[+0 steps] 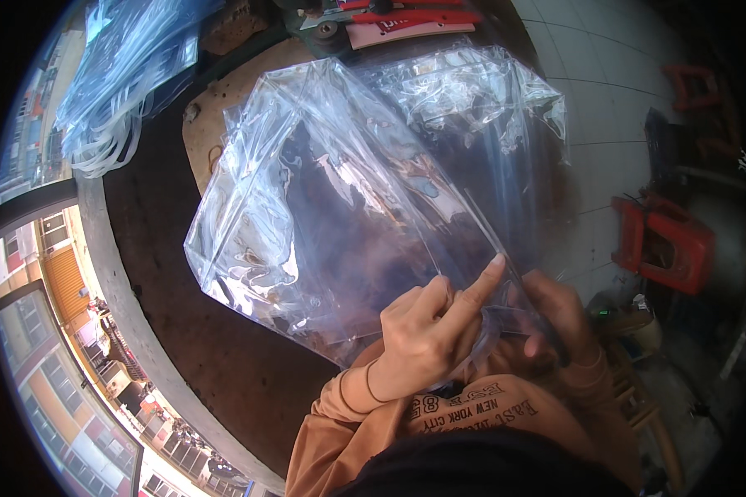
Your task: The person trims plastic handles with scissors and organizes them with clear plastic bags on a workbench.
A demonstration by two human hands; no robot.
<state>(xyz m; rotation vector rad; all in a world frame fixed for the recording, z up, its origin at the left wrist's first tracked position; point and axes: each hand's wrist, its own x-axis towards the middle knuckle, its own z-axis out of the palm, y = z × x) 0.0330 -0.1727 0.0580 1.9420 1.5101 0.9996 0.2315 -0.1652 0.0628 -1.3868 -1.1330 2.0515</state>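
A large clear plastic sheet (348, 224), crumpled and shiny, spreads from my body toward the far side of the worktable. My left hand (423, 331) pinches its near edge, with the index finger stretched out toward the right. In my right hand (562, 308) is what looks like a pair of scissors (543, 325) with dark handles. Their slim blades point up and left, over the plastic beside my left fingertip. Glare and folds in the sheet hide whether the blades are apart. Part of my right hand's grip lies behind the handles.
A bundle of bluish clear plastic bags with straps (128, 91) lies at the far left. Red-handled tools (406, 16) rest at the back edge by a round dark metal piece (327, 33). Red stools (667, 236) stand on the tiled floor to the right. A window ledge (133, 323) runs along the left.
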